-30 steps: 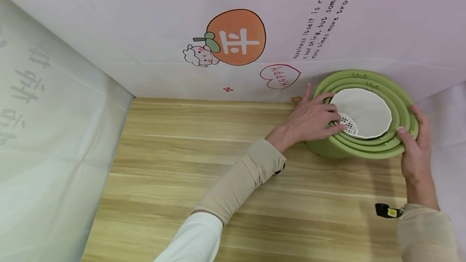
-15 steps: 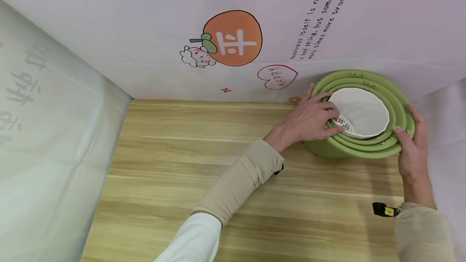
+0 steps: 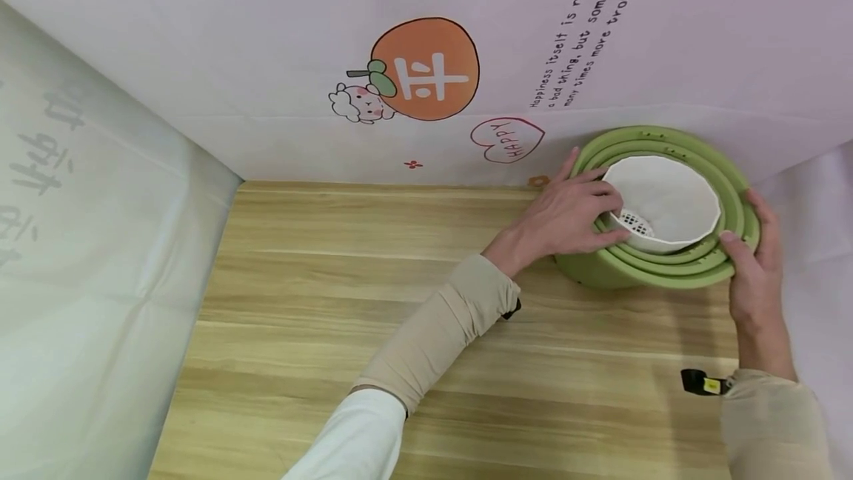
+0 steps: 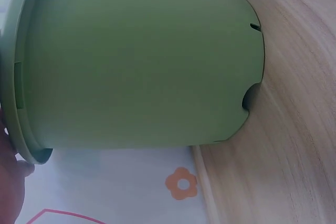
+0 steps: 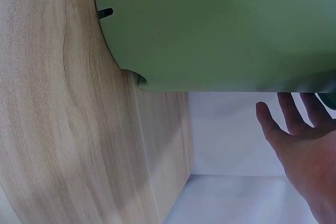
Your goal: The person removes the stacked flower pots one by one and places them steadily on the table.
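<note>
Several green plant pots stand nested on the wooden tabletop, close to the back wall. Inside them sits a white pot with a grid of holes in its bottom, its rim a little above the inner green ones. My left hand pinches the white pot's rim on its left side, fingers inside it. With thumb on top and fingers outside, my right hand grips the green rims at the right. The outer green pot fills much of the left wrist view; its base notches show there.
A printed white sheet rises behind the pots, and a pale sheet hangs at the left. Another pale sheet stands just right of my right hand. Wood-grain tabletop spreads left and in front of the pots.
The white pot has risen slightly and shifted right within the green pots, so more of its inner wall shows. My left hand keeps its pinch; my right hand stays on the green rims.
</note>
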Demonstrator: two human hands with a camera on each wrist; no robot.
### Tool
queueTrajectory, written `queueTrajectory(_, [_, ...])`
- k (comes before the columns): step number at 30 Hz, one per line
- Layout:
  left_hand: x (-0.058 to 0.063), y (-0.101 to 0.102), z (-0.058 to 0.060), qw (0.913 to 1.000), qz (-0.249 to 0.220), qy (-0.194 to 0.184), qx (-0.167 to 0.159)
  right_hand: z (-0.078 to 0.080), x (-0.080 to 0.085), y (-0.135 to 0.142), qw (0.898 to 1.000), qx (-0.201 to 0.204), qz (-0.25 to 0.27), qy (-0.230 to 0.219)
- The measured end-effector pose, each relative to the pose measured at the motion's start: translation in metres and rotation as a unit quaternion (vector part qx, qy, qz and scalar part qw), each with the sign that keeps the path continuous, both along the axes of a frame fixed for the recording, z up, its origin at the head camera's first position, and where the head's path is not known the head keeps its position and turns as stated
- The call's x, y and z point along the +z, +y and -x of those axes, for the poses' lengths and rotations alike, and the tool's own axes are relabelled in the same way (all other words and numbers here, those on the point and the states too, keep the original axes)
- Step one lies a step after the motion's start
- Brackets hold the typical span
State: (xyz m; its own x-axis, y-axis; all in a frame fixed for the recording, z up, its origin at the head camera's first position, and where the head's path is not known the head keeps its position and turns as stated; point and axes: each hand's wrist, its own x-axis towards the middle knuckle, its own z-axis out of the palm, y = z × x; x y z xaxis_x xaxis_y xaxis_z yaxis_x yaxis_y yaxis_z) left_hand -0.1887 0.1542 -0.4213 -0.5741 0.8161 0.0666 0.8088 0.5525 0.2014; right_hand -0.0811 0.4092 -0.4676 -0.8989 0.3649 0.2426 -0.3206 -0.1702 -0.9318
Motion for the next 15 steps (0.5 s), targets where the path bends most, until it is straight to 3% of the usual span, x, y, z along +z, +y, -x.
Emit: queueTrajectory(15, [-0.0012,-0.0021,0.0012,0.9977,-0.066,0.014,-0.004,0.0017,-0.0042,0.0,1.0,-0.013,0.016,0.0])
